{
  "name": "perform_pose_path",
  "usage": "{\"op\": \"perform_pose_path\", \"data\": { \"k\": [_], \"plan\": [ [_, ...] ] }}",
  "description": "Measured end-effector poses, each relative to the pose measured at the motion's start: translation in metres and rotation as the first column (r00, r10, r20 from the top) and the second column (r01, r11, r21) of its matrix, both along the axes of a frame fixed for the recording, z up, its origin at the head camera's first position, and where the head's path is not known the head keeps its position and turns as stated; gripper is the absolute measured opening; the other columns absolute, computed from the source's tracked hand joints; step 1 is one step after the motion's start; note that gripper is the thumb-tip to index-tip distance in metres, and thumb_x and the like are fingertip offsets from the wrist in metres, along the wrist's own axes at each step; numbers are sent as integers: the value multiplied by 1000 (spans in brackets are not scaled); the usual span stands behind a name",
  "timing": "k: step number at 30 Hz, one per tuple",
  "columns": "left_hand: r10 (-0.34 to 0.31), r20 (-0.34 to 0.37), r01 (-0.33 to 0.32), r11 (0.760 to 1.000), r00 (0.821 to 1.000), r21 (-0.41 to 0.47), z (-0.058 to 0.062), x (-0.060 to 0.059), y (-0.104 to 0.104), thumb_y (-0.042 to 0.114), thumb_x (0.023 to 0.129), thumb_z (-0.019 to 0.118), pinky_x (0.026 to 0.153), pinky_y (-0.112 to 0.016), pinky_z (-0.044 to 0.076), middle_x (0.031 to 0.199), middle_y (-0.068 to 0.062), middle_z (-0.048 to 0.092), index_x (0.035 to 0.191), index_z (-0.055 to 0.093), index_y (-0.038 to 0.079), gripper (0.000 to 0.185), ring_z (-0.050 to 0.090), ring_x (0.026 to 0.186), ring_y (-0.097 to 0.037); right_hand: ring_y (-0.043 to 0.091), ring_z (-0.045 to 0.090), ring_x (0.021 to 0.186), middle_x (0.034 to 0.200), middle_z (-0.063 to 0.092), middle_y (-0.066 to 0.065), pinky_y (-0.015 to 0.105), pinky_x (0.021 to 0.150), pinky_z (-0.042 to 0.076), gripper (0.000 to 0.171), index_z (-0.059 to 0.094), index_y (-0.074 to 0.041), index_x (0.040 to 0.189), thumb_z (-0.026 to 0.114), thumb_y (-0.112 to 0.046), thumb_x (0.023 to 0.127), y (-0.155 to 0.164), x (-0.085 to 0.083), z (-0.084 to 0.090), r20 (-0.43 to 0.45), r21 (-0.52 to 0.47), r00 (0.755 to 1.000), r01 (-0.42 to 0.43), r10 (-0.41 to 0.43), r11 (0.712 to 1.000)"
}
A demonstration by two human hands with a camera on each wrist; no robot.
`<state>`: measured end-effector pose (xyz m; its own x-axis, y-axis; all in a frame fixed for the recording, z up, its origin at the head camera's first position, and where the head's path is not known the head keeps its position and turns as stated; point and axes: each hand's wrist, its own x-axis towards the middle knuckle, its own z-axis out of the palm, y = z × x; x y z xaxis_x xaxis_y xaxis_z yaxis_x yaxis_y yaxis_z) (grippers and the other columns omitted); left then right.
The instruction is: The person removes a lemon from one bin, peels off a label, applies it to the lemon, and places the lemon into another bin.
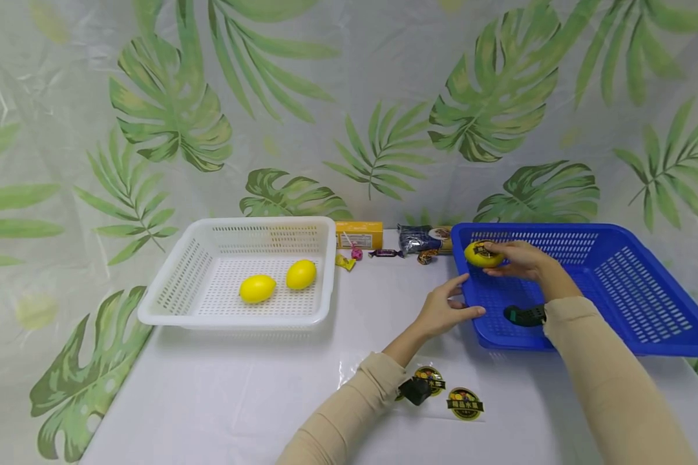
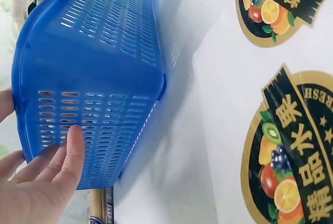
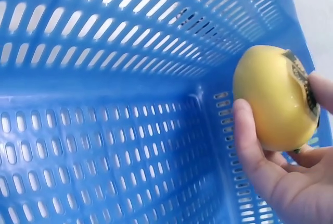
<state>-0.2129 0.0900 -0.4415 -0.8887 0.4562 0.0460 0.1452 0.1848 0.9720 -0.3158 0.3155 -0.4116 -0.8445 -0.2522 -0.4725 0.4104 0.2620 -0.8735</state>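
Note:
My right hand [image 1: 519,259] holds a rounded yellow fruit [image 1: 481,254] inside the blue basket [image 1: 593,236], near its left wall. In the right wrist view, thumb and fingers grip the yellow fruit [image 3: 270,99] from the side; it bears a dark sticker [image 3: 304,86] with gold on it, and its exact kind is unclear. My left hand [image 1: 439,310] grips the left side of the blue basket, its thumb over the rim. Seen from the left wrist, several fingers [image 2: 74,151] of this hand lie against the slotted outer wall.
A white basket [image 1: 232,321] with two lemons [image 1: 258,289] stands on the left. Between the baskets are an orange box [image 1: 363,234], a pink lollipop [image 1: 357,252], wrapped sweets [image 1: 386,253] and a dark packet [image 1: 415,239]. Round fruit stickers [image 1: 465,403] on clear film lie in front.

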Motion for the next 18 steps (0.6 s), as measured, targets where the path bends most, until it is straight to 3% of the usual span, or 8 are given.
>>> {"op": "perform_pose_path", "data": {
  "k": [7, 18],
  "plan": [
    [-2, 8, 1, 1000, 1000, 19, 0, 0, 0, 16, 84, 71, 72, -17, 50, 134, -13, 52, 143, 40, 12, 67, 65, 97, -17, 16, 63, 88, 118, 38, 19, 30, 88, 50, 64, 19, 11, 142, 44, -31, 99, -1, -5, -4, 35, 5, 999, -19, 18, 1000],
    [9, 19, -10, 1000, 1000, 18, 1, 1, 0, 17, 83, 71, 71, -17, 50, 132, -15, 54, 143, 41, 13, 67, 65, 97, -16, 19, 62, 96, 130, 28, 28, 33, 97, 44, 58, 13, 17, 141, 35, -20, 102, 2, -6, -11, 59, 10, 995, -86, 85, 996]
  ]
}}
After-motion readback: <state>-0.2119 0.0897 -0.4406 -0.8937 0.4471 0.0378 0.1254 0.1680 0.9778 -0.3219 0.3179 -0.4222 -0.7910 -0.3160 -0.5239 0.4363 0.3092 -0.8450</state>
